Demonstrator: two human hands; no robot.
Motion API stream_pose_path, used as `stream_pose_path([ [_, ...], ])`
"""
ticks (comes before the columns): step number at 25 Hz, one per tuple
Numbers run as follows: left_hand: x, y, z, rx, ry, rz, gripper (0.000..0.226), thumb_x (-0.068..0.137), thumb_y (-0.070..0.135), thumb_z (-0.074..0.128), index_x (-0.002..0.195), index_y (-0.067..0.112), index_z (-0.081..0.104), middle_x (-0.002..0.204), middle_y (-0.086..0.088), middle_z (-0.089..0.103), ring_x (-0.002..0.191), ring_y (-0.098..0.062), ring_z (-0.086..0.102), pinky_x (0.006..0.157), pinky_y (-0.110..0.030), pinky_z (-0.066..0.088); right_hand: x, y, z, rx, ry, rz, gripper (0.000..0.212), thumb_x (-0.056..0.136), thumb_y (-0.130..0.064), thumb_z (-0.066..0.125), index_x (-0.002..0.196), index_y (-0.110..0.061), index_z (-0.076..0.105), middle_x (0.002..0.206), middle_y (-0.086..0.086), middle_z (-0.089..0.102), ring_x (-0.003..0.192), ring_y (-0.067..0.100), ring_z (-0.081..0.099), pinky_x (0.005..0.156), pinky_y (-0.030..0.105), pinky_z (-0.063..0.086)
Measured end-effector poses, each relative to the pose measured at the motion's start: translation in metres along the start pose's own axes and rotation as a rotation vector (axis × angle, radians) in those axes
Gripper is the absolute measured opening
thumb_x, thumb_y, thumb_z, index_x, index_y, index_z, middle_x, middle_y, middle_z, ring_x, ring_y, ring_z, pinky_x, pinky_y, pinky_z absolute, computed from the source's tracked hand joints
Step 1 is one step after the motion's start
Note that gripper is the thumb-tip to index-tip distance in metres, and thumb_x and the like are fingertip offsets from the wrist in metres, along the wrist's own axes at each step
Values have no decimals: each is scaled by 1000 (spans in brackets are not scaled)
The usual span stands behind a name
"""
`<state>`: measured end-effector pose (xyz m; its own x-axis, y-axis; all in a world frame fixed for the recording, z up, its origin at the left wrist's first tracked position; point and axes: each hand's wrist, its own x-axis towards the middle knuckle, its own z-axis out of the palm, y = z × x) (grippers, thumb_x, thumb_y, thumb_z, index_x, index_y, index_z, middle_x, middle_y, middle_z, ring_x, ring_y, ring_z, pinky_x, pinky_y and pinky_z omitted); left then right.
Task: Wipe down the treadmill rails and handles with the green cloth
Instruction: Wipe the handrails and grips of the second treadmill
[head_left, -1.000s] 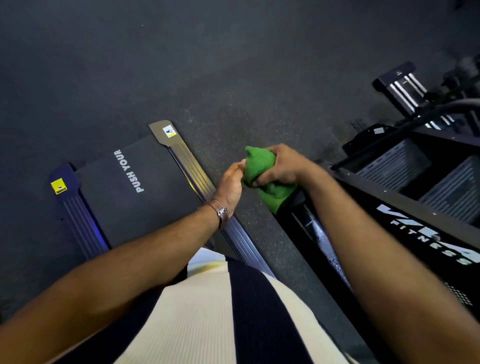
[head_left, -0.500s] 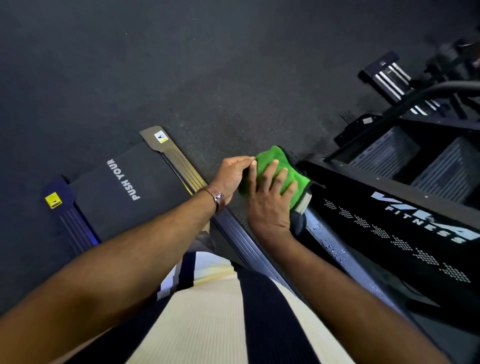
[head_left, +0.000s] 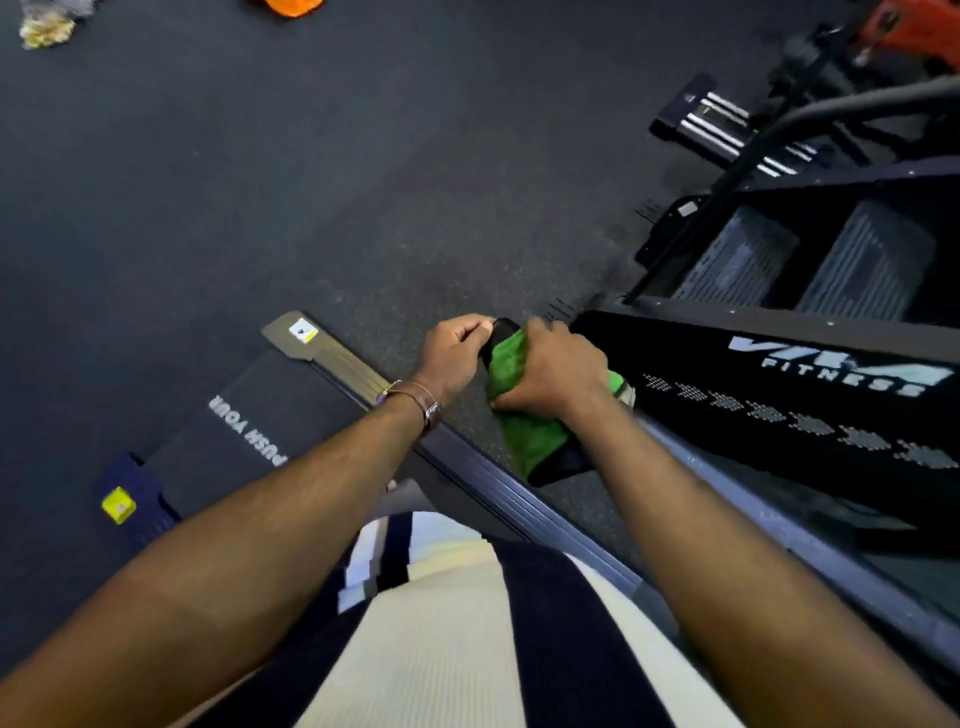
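The green cloth (head_left: 535, 441) is seen bunched and wrapped round a dark handle (head_left: 501, 330), a bright, soft-looking fabric with folds running along the bar; one end is draped below the fist and a small corner is shown past the wrist on the far side. The cloth is held above the floor (head_left: 311, 182), between the treadmill side rail (head_left: 498, 488) and a black machine marked FITNESS (head_left: 831, 374). The right hand (head_left: 556, 371) is closed round the cloth and the bar beneath it, fingers curled over the top and thumb tucked under. The left hand (head_left: 452, 353), with a strapped watch (head_left: 428, 408) worn at the wrist, is curled at the bare black tip of the handle, which is pinched between fingertips and thumb, just beside the cloth
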<state>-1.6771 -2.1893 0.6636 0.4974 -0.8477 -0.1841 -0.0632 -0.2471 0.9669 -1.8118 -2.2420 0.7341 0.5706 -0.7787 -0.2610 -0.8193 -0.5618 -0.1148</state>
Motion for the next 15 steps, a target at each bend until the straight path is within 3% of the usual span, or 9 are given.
stream_pose_path([
  [3, 12, 14, -3, 239, -130, 208, 28, 82, 29, 57, 99, 13, 73, 98, 0, 72, 94, -12, 65, 89, -23, 48, -38, 15, 21, -92, 236, -114, 95, 47, -33, 86, 132, -11, 51, 126, 18, 57, 106, 38, 58, 88, 43, 50],
  [6, 24, 21, -9, 428, -264, 470, 26, 87, 24, 55, 98, 8, 73, 98, -5, 73, 93, -17, 66, 89, -24, 47, -100, 25, 49, 250, 538, -180, 66, 58, -14, 75, 123, -11, 63, 125, 12, 62, 112, 32, 60, 96, 37, 47],
  [7, 28, 19, -13, 478, -295, 559, 25, 89, 21, 55, 99, 7, 73, 99, -6, 73, 93, -18, 67, 88, -22, 45, -120, 12, 54, 498, 635, -73, 53, 66, -8, 73, 118, -12, 64, 119, 6, 65, 109, 25, 62, 96, 33, 47],
  [9, 34, 17, -22, 525, -377, 684, 24, 92, 18, 55, 104, 5, 71, 102, -7, 72, 95, -18, 66, 89, -21, 44, -140, -22, 71, 1219, 786, 417, 39, 75, 0, 77, 110, -11, 66, 108, 1, 70, 99, 16, 66, 95, 32, 51],
  [11, 35, 16, -28, 524, -447, 748, 26, 94, 18, 55, 111, 5, 68, 107, -7, 70, 99, -17, 64, 91, -22, 45, -131, -46, 81, 1977, 826, 984, 26, 81, -8, 71, 107, -8, 67, 104, 10, 73, 91, 25, 69, 87, 43, 57],
  [12, 37, 15, -30, 523, -474, 760, 27, 95, 18, 55, 114, 5, 67, 109, -7, 69, 101, -16, 63, 91, -22, 45, -117, -51, 86, 2242, 770, 1150, 21, 83, -18, 64, 103, -11, 69, 99, 10, 73, 86, 27, 70, 82, 42, 59],
  [13, 38, 14, -32, 521, -490, 765, 27, 95, 19, 55, 115, 5, 67, 109, -7, 69, 101, -16, 63, 91, -21, 45, -100, -52, 92, 2437, 732, 1188, 20, 86, -24, 55, 97, -14, 68, 92, 7, 74, 80, 25, 70, 76, 34, 59],
  [15, 43, 13, -33, 524, -531, 766, 30, 95, 22, 55, 116, 5, 66, 108, -6, 69, 98, -17, 64, 89, -19, 44, -57, -58, 99, 2704, 919, 1158, 28, 87, -35, 45, 95, -18, 66, 92, 5, 73, 86, 25, 69, 83, 30, 54],
])
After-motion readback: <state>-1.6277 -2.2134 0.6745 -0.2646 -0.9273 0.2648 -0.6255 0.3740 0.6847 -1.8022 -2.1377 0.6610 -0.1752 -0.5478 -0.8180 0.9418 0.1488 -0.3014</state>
